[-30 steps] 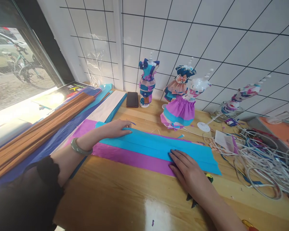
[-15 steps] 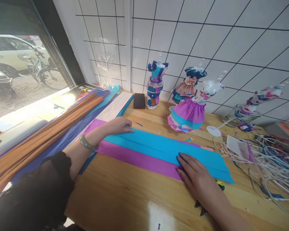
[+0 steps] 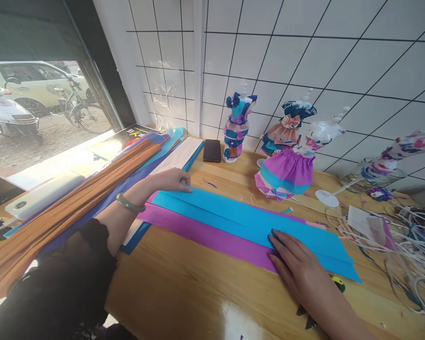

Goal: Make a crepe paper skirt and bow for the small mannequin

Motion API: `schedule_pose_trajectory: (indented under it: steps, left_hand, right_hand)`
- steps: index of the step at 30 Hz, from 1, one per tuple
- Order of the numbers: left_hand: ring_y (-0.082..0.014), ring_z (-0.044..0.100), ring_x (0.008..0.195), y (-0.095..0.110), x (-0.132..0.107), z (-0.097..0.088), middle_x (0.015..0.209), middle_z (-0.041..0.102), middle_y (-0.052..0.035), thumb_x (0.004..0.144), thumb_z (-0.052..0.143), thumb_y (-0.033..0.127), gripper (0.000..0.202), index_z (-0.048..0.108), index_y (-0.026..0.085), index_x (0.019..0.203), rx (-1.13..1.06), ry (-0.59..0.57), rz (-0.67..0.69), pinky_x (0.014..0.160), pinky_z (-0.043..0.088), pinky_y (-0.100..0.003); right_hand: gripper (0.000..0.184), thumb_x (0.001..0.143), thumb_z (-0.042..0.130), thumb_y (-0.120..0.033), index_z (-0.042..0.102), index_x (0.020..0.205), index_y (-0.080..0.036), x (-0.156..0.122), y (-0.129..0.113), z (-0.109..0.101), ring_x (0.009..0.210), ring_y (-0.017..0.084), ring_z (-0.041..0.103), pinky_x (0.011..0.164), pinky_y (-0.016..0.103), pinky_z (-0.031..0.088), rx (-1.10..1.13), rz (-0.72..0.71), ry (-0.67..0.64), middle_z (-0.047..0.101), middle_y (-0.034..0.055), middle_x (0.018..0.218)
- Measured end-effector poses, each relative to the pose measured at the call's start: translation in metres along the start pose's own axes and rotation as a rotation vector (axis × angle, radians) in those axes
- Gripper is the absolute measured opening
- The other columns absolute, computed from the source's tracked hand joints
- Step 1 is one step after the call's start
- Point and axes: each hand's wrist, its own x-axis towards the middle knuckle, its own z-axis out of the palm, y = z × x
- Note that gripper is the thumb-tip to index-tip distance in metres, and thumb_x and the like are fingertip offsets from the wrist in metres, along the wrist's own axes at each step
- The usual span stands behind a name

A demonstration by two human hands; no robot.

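A long strip of blue crepe paper lies over a purple crepe paper strip on the wooden table. At its far left end, my left hand is closed, with thumb and fingers pinching the blue strip's upper edge. My right hand lies flat with fingers stretched out, pressing the blue strip's lower edge and the purple beneath. A lengthwise crease or layered edge runs along the blue strip. Under my right wrist, a tool with a yellow and black end and dark pointed parts is mostly hidden.
Crepe paper in brown, dark blue and white lies at the left. A phone and small dress forms, one with a purple and blue skirt, stand along the tiled wall. Tangled cords and ribbons lie at the right.
The camera view has turned slightly left, so everything sits further right in the picture. Both hands keep about the same places on the paper.
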Motion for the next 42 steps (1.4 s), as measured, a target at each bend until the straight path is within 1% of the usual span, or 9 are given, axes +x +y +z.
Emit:
schedule_pose_trajectory:
  steps: [5,12,17,20,24,28,30,34,42]
  left_hand:
    - [-0.0137,0.054,0.072,-0.012,-0.009,-0.010,0.078,0.063,-0.0013,0.070,0.058,0.045,0.030,0.064,0.017,0.079,-0.013,-0.011,-0.059,0.061,0.035,-0.023]
    - [-0.0137,0.055,0.074,-0.019,-0.009,-0.002,0.082,0.065,-0.0011,0.074,0.053,0.044,0.030,0.064,0.018,0.083,0.003,0.032,-0.045,0.064,0.036,-0.024]
    - [-0.0151,0.056,0.077,-0.020,-0.011,-0.001,0.089,0.064,-0.0025,0.076,0.052,0.041,0.029,0.063,0.018,0.091,0.111,0.037,-0.063,0.065,0.037,-0.025]
    - [-0.0189,0.055,0.093,-0.004,-0.013,0.003,0.105,0.060,-0.0054,0.079,0.050,0.032,0.033,0.058,0.020,0.108,0.254,0.133,0.017,0.079,0.039,-0.029]
    - [-0.0247,0.039,0.123,0.047,-0.013,0.027,0.125,0.051,-0.0114,0.086,0.040,0.020,0.035,0.051,0.018,0.119,0.456,0.307,0.220,0.099,0.030,-0.039]
    - [-0.0277,0.019,0.136,0.101,-0.017,0.065,0.144,0.032,-0.0112,0.087,0.037,0.050,0.056,0.037,0.018,0.133,0.442,0.219,0.522,0.109,0.018,-0.044]
    - [-0.0250,0.010,0.139,0.114,-0.021,0.080,0.146,0.028,-0.0091,0.088,0.031,0.053,0.062,0.030,0.017,0.138,0.398,0.151,0.587,0.112,0.011,-0.045]
    - [-0.0241,0.010,0.139,0.117,-0.026,0.093,0.147,0.025,-0.0100,0.088,0.025,0.055,0.068,0.025,0.012,0.140,0.341,0.076,0.584,0.113,0.005,-0.045]
    - [-0.0271,0.014,0.138,0.103,-0.025,0.093,0.147,0.023,-0.0102,0.085,0.029,0.059,0.072,0.020,0.016,0.142,0.282,0.071,0.504,0.111,0.008,-0.050]
  right_hand:
    - [0.041,0.091,0.039,-0.036,0.060,0.113,-0.009,0.000,0.001,0.001,0.110,0.027,0.053,0.091,0.043,0.046,-0.008,-0.024,0.013,0.058,0.0161,0.120]
    - [0.042,0.092,0.038,-0.037,0.060,0.113,-0.008,-0.001,0.004,0.003,0.109,0.027,0.054,0.090,0.043,0.046,-0.005,-0.059,0.028,0.059,0.0165,0.119]
    - [0.042,0.092,0.038,-0.037,0.060,0.113,-0.009,-0.001,0.005,0.003,0.109,0.027,0.054,0.091,0.043,0.046,0.001,-0.058,0.026,0.059,0.0164,0.119]
    - [0.042,0.091,0.039,-0.038,0.060,0.113,-0.008,0.000,0.003,0.002,0.109,0.027,0.054,0.090,0.043,0.047,0.009,-0.052,0.020,0.059,0.0167,0.119]
    - [0.041,0.092,0.038,-0.037,0.059,0.114,-0.011,0.001,0.002,0.001,0.109,0.027,0.055,0.091,0.043,0.047,0.021,-0.022,0.016,0.059,0.0157,0.120]
    - [0.041,0.092,0.037,-0.037,0.059,0.115,-0.011,0.000,0.003,0.002,0.110,0.027,0.054,0.091,0.044,0.047,0.015,-0.024,0.005,0.059,0.0158,0.119]
    - [0.041,0.092,0.038,-0.036,0.060,0.114,-0.009,0.000,0.003,0.002,0.110,0.028,0.054,0.090,0.044,0.047,0.008,-0.040,0.010,0.059,0.0168,0.119]
    - [0.042,0.092,0.037,-0.037,0.060,0.114,-0.009,-0.001,0.003,0.004,0.110,0.028,0.054,0.090,0.044,0.047,0.003,-0.039,0.018,0.058,0.0168,0.119]
    - [0.043,0.092,0.037,-0.039,0.059,0.115,-0.011,-0.002,0.005,0.005,0.113,0.027,0.052,0.091,0.044,0.047,0.027,-0.033,0.018,0.058,0.0159,0.121]
